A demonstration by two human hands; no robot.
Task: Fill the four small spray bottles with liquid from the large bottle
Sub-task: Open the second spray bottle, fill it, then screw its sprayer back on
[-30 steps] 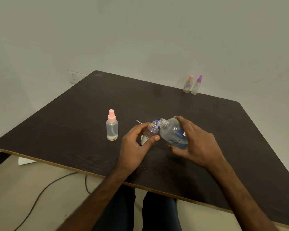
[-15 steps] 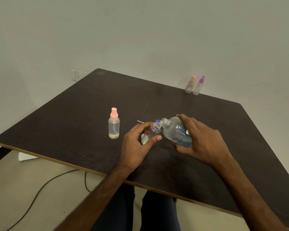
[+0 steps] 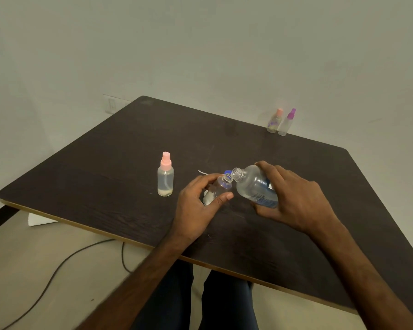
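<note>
The right hand [image 3: 296, 201] wraps the large bottle [image 3: 253, 186], whose neck tips leftward. Its mouth sits just right of, perhaps touching, the uncapped small bottle [image 3: 221, 186] pinched in the left hand [image 3: 196, 206].

A dark wood-grain worktop [image 3: 100, 177] carries a pink-capped spray bottle [image 3: 165, 181] upright near its middle. At the far edge, side by side, stand a second pink-capped bottle [image 3: 274, 122] and a purple-capped bottle [image 3: 286, 125].
</note>
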